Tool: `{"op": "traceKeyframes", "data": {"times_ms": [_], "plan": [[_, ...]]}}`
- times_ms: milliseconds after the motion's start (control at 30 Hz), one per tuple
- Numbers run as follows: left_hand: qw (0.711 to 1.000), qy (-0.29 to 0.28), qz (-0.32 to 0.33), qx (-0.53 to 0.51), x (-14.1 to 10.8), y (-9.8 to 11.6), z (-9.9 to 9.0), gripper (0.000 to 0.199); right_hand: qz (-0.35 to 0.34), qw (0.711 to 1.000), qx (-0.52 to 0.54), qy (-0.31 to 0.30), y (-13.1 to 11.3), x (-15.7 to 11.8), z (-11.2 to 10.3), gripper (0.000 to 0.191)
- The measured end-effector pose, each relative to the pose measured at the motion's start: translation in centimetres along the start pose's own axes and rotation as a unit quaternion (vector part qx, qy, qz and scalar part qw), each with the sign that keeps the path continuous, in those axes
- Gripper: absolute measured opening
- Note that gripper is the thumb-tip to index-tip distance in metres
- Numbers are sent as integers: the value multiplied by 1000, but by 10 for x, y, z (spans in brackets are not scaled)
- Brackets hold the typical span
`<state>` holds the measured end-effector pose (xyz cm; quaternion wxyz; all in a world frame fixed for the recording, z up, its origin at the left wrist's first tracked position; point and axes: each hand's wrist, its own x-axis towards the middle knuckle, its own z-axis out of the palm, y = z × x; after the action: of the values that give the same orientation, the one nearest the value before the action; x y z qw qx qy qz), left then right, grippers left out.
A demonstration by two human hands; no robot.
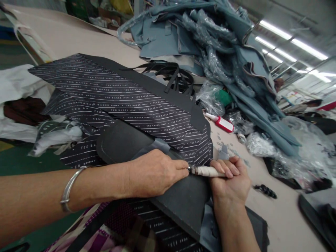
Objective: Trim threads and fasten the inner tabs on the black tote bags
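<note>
My right hand (231, 178) is wrapped around a hand tool with a white tape-wound handle (208, 171) and a metal tip pointing left. My left hand (154, 173), with a silver bangle at the wrist, pinches at that tip; a small shiny bit shows by the fingertips, too small to name. Both hands are over a dark grey bag panel (183, 199) with rounded corners, partly hidden by the left forearm. Black lining fabric (131, 105) printed with white lines and "TED BAKER SPORT" lies spread beyond and under the panel.
Blue-grey bags (178, 38) with plastic-wrapped handles are heaped at the back. Black straps (175, 77) lie behind the lining. A red-and-white tool (223, 124), small clear bits (228, 145) and a black coil (266, 191) rest on the table (286, 210). White cloth (18, 84) lies left.
</note>
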<state>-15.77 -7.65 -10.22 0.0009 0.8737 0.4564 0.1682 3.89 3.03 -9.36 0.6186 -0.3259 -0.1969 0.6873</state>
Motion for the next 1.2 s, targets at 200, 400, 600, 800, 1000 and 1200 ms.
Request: {"op": "traceKeyframes", "data": {"times_ms": [200,400,600,800,1000,1200], "plan": [[1000,-1,2,-14,0,0,0,28,-76,995,-55,-30,2,-11,15,17],[1000,15,10,-12,-1,-2,-1,32,-170,962,-156,-147,8,-40,42,18],[1000,9,8,-13,-1,-3,0,34,-134,979,-124,-87,-4,-35,29,20],[1000,10,6,-15,-1,-3,1,33,-142,978,-128,-86,-4,-29,23,19],[999,25,-2,-26,-2,-3,2,32,-163,967,-166,-103,2,-33,34,19],[999,28,-6,-37,-1,-3,2,30,-190,945,-224,-146,7,-42,45,20]]}}
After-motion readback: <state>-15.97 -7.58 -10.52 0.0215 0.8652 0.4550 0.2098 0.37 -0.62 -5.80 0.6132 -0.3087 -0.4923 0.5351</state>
